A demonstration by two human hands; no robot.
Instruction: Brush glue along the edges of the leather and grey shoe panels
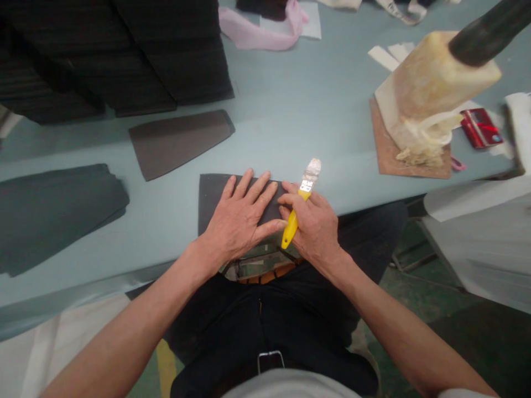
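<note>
My left hand (243,215) lies flat with its fingers spread on a dark grey fabric piece (209,199) at the table's front edge. In my right hand (313,224) is a paintbrush (292,226) with a yellow handle, its pale, crusted bristles pointing away from me. The right fingertips touch the right side of the same piece, and its near part is hidden under my hands. Beyond my left hand, a brown-grey cut piece (182,142) lies on the table.
Several dark pieces (58,213) lie at left, below tall black stacks (174,50). A glue-stained plastic container (435,83) stands on a brown board (385,149) at right, near a red box (481,128). Pink cloth (261,30) lies at the back of the blue-grey table (332,99).
</note>
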